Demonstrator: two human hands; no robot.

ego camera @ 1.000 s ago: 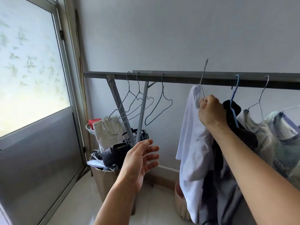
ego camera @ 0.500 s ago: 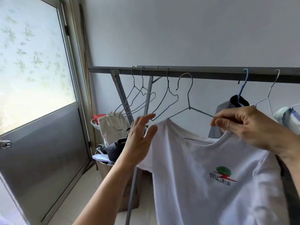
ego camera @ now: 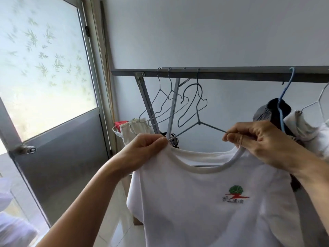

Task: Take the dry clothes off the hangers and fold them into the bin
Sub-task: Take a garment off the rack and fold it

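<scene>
A white T-shirt with a small green and red chest logo hangs in front of me on a grey wire hanger, held off the rail. My left hand pinches the shirt's collar at the left shoulder, over the hanger's left arm. The hanger's right arm and the collar beside it are pinched by my right hand. The hanger's hook points up, free of the grey metal rail. No bin is clearly in view.
Three bare wire hangers hang on the rail at the left. Dark and pale clothes hang on a blue hanger and a white hanger at the right. A basket of bags stands behind. A frosted glass door is at the left.
The hanger with the white shirt came off the rail and now faces me. My left hand went from open in the air to pinching the left shoulder.
</scene>
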